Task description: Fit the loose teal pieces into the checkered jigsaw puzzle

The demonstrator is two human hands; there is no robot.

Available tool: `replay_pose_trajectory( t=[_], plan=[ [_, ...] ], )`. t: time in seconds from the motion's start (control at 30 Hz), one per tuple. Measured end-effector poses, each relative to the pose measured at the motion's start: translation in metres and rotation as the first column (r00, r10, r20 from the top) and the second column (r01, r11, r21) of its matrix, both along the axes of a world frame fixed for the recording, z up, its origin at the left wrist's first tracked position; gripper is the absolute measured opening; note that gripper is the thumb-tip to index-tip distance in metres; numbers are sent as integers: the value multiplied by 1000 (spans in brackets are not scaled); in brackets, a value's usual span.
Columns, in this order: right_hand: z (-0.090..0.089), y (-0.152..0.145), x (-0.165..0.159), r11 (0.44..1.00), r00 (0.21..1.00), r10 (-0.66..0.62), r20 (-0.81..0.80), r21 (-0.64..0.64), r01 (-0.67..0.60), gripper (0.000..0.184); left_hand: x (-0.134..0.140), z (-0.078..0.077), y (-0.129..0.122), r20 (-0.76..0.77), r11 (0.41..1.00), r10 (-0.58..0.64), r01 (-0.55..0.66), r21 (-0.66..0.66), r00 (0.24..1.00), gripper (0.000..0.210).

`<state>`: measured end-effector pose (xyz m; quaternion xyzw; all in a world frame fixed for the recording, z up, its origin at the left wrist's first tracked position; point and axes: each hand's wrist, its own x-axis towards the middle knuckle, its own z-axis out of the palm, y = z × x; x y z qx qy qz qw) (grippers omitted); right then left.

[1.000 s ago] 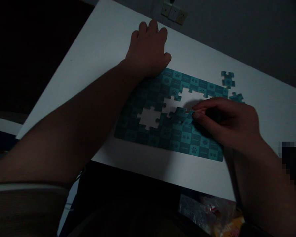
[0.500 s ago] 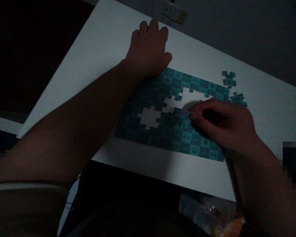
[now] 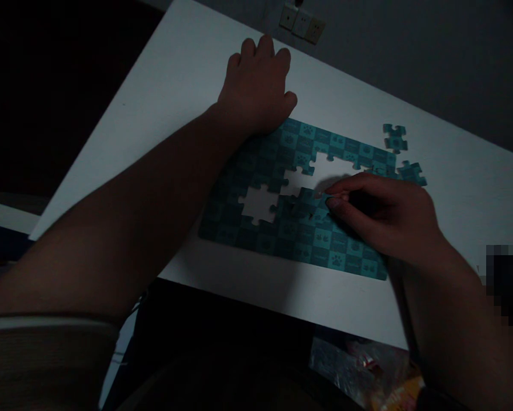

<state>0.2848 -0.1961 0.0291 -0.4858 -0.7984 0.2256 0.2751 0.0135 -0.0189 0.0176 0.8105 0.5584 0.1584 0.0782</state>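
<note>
Pinching a teal piece (image 3: 314, 201) between thumb and forefinger, our right hand (image 3: 383, 220) holds it at the near edge of the larger gap in the puzzle (image 3: 299, 228), where it lies partly among its neighbours. Since a second ago the fingers (image 3: 340, 185) have crept slightly left and the piece has nudged with them; we judge it is being worked into its slot and is not yet flush. A second, smaller gap (image 3: 260, 204) shows white to the left.

Our left hand (image 3: 256, 91) rests loosely curled on the far left corner of the puzzle, holding nothing and pressing it down, unmoved over the same span.

Two loose pieces lie on the desk (image 3: 175, 85) at the far right: one (image 3: 395, 137) just beyond the corner, another (image 3: 412, 172) touching the right edge behind our knuckles. Wall sockets (image 3: 301, 21) sit beyond the desk, and a crinkled bag (image 3: 368, 371) lies below its near edge.
</note>
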Motion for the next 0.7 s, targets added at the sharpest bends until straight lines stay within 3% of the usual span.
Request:
replay_pose_trajectory(
  t=[0.7],
  plan=[
    [0, 1, -1, 999, 999, 35, 11, -23, -34, 16, 1, -4, 3, -13, 1000, 11, -11, -3, 1000, 56]
  ],
)
